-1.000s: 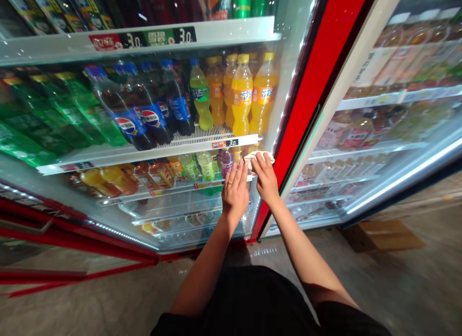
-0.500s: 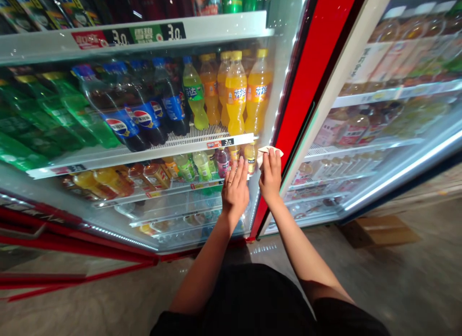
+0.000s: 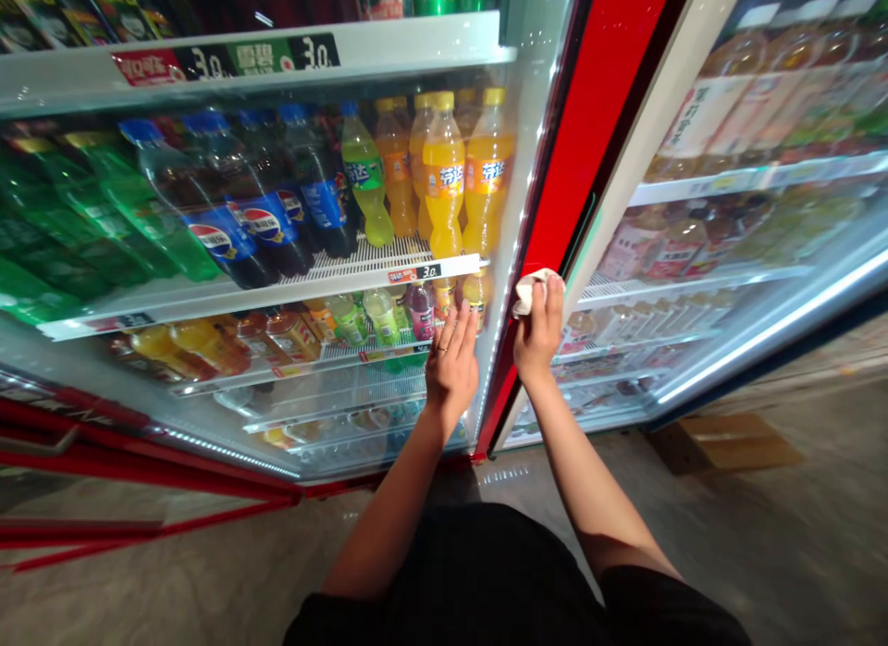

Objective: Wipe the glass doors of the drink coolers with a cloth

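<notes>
Crumpled as it is beneath the right hand (image 3: 539, 336), a small off-white cloth (image 3: 528, 292) sits over the glossy red upright frame (image 3: 593, 81) between two lit drinks coolers. The right hand's fingers are extended and close together, covering the cloth's right part; with the thumb hidden, I cannot tell whether they pinch it. To its left, well clear of the cloth, the left hand (image 3: 452, 373) has its fingers stretched upward and slightly spread, with a thin ring (image 3: 442, 349) on one of them. It is in front of a lower shelf, near a small purple plastic bottle (image 3: 420, 311); whether it touches anything there cannot be told. Above, a white wire shelf with a plain front rail (image 3: 291, 292) bears yellow-capped bottles of orange drink (image 3: 445, 169), blue-capped cola bottles with blue labels (image 3: 222, 241) and, farther left, green plastic bottles (image 3: 139, 206). Right of the red frame runs the pale frame (image 3: 666, 91) of the neighbouring cooler, stocked with more bottles. A brown cardboard box (image 3: 732, 442) lies on the grey floor (image 3: 228, 581), and a red-framed door (image 3: 228, 487) stands at lower left.
</notes>
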Tool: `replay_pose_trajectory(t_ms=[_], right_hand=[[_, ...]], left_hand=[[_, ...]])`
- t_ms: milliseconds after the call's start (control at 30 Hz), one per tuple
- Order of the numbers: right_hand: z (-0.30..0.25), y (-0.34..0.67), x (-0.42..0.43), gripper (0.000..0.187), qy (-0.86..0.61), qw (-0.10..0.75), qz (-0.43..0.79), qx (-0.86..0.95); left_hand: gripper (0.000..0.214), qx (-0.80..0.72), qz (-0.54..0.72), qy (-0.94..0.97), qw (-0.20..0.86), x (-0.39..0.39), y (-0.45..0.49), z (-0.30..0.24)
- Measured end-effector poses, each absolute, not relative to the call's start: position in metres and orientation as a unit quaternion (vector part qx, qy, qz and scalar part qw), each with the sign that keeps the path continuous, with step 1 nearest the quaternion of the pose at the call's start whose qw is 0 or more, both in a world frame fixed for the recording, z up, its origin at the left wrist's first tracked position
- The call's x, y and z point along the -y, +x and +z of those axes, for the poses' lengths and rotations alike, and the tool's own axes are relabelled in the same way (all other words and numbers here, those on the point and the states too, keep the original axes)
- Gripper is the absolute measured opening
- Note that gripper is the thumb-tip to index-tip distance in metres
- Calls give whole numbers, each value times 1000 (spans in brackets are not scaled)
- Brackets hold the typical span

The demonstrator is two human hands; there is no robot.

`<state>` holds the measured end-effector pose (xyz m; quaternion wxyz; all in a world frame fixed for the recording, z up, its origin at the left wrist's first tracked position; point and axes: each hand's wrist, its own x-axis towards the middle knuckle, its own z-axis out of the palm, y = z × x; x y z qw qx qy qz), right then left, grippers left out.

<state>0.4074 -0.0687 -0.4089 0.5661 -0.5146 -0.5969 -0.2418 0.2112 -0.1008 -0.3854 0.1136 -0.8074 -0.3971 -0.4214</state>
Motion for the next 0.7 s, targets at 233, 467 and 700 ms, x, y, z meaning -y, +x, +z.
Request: replay_pose_trajectory(t_ms=[233, 467, 700], right_hand=[[-437, 398, 87, 63, -530, 566, -184, 604], [-446, 391, 86, 66, -518, 601, -213, 571], [-467, 392, 98, 62, -510, 585, -186, 602]], left_hand=[[81, 386, -421, -811, 122, 106, 216, -385], [81, 383, -429, -809, 122, 115, 220, -395], [84, 397, -394, -826, 72, 121, 221, -404]])
